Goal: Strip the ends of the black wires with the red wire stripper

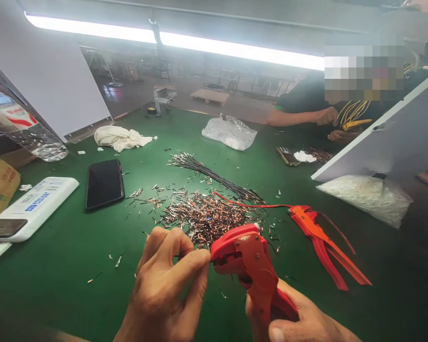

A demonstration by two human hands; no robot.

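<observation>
OK, L fingers point(190, 265) pinch dark wire point(179, 258); R fingers point(281, 331) grip red stripper point(257, 266) just beside.

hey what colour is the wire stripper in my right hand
That wire stripper is red and orange-red, best seen in the head view.

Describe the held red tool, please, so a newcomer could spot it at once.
Find the green table, then its pile of clippings. Just nearer the viewer, the right hand grips the red tool. Unlike its lookalike farther right, it is held.
</observation>
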